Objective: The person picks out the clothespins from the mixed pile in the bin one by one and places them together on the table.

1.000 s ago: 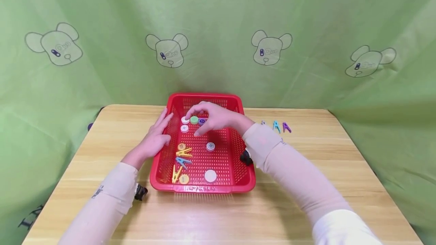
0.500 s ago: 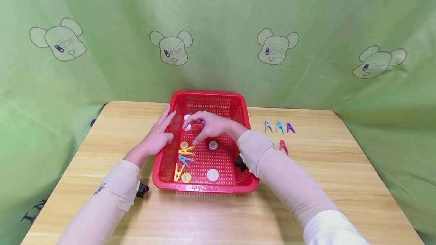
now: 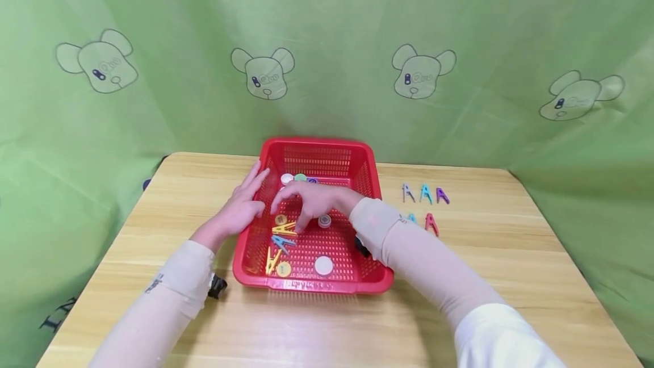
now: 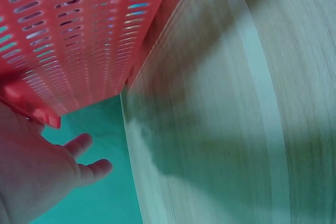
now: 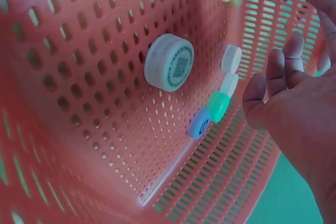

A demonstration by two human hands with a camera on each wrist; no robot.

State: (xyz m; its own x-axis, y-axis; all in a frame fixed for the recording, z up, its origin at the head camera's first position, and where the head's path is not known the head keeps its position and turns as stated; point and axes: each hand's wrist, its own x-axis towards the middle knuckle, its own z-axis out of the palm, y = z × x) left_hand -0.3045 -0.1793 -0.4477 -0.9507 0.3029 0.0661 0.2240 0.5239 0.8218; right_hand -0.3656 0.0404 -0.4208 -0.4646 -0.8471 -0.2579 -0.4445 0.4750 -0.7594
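A red plastic basket (image 3: pixel 311 287) stands on the table. My left hand (image 3: pixel 240 209) rests at its left rim with fingers extended; the left wrist view shows that hand (image 4: pixel 37 166) beside the basket's holed wall (image 4: pixel 68 40). Over the basket's middle, my right hand (image 3: pixel 311 200) is bent with thumb and fingers apart, holding nothing visible. Just below its fingers lies a yellow clothespin (image 3: pixel 284 229). A blue clothespin (image 3: pixel 283 242) and another yellow one (image 3: pixel 272 261) lie nearer the front. In the right wrist view, the hand (image 5: pixel 299 93) hovers near the bottle caps.
Inside the basket are a large white cap (image 3: pixel 323 266), a small white cap (image 3: pixel 324 221), yellow caps (image 3: pixel 283 268), a green cap (image 3: pixel 300 177) and a purple cap (image 3: pixel 313 181). Right of the basket, several clothespins lie in rows, including a red one (image 3: pixel 431 224) and a purple one (image 3: pixel 442 195).
My right hand has moved from over the caps at the back of the basket toward the yellow clothespin. The left hand stays at the rim. The head view has shifted slightly.
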